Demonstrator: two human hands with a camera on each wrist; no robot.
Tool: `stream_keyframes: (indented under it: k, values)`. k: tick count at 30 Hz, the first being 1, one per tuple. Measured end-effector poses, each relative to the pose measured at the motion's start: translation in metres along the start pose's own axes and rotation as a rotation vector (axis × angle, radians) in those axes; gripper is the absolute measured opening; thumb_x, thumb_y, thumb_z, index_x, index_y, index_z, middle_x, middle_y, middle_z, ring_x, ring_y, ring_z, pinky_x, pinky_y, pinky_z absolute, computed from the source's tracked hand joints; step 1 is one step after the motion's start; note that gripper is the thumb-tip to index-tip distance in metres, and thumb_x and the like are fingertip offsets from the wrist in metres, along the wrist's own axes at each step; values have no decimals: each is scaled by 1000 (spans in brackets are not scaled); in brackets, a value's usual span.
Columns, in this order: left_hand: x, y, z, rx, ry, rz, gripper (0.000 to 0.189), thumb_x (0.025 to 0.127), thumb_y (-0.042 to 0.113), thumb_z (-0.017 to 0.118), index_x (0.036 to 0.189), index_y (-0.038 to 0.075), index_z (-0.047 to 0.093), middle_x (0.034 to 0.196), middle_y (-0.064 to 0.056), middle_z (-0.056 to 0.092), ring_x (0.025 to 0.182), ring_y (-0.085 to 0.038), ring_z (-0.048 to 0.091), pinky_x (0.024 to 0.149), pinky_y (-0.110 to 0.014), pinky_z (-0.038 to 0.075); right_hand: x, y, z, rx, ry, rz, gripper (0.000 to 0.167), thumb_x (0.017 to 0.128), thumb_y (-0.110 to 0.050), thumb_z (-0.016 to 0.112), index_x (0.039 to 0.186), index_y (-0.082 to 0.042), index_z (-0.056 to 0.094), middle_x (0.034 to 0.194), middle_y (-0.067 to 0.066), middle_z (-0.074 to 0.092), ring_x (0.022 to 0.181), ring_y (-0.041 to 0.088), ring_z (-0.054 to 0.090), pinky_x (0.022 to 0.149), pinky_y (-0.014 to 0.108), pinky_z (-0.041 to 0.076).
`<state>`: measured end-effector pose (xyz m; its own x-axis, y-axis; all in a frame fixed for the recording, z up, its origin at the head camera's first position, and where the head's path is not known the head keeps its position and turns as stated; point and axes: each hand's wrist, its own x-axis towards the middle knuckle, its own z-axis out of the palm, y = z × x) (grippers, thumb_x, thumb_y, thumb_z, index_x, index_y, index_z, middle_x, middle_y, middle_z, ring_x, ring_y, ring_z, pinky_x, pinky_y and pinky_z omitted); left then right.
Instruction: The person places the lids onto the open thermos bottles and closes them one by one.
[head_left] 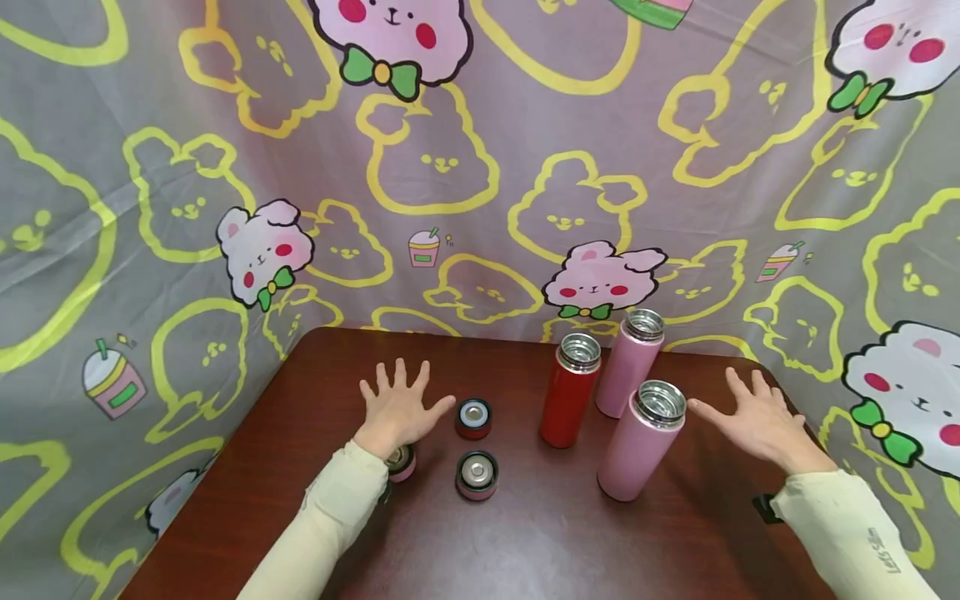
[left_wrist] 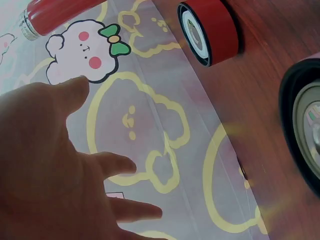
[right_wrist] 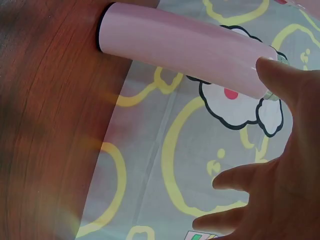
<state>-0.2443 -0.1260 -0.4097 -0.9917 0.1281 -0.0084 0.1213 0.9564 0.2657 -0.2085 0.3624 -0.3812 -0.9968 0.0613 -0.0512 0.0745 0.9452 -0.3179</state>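
Observation:
My left hand (head_left: 397,408) is held with fingers spread and straight, left of a red bottle lid (head_left: 474,418). A pink bottle lid (head_left: 477,475) lies nearer me, its metal inner side facing up. Partly hidden behind my left wrist is another pink lid (head_left: 403,467). My right hand (head_left: 765,421), also spread and holding nothing, is to the right of the front pink bottle (head_left: 636,450). A red bottle (head_left: 568,400) and a second pink bottle (head_left: 628,371) stand behind it. All three bottles are upright, their steel mouths uncovered.
The dark brown wooden table (head_left: 540,550) carries everything. A grey curtain (head_left: 480,233) with yellow outlines and cartoon bunnies hangs around its back and sides, close behind the rear pink bottle.

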Motion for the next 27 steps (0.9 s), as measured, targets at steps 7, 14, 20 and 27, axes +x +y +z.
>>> stream_keyframes:
  k: [7, 14, 20, 27]
  values:
    - [3, -5, -4, -4, 77, 76, 81, 89, 57, 52, 149, 10, 28, 147, -29, 26, 132, -50, 23, 102, -63, 21, 4, 4, 2, 14, 72, -76, 102, 88, -64, 48, 142, 16, 16, 136, 45, 19, 120, 62, 24, 91, 71, 24]
    - [0, -14, -4, -18, 139, 143, 58, 91, 42, 59, 132, 1, 52, 126, -21, 55, 111, -37, 54, 86, -50, 45, 2, 3, 8, 46, 145, -167, 71, 85, -35, 68, 127, 16, 41, 119, 38, 46, 107, 53, 45, 84, 62, 37]
    - [-8, -25, -3, -79, 92, 213, 40, 92, 32, 59, 123, 7, 60, 123, -14, 58, 111, -31, 56, 86, -48, 46, -6, 1, 17, 107, 138, -253, 52, 78, -13, 75, 119, 8, 52, 106, 28, 60, 94, 42, 60, 74, 53, 48]
    - [-14, -47, 12, -124, 11, 258, 37, 91, 30, 61, 120, 8, 62, 119, -11, 59, 109, -29, 56, 87, -47, 45, -20, 1, 33, 247, 32, -365, 55, 71, 5, 75, 121, 3, 51, 108, 25, 60, 91, 38, 63, 71, 45, 53]
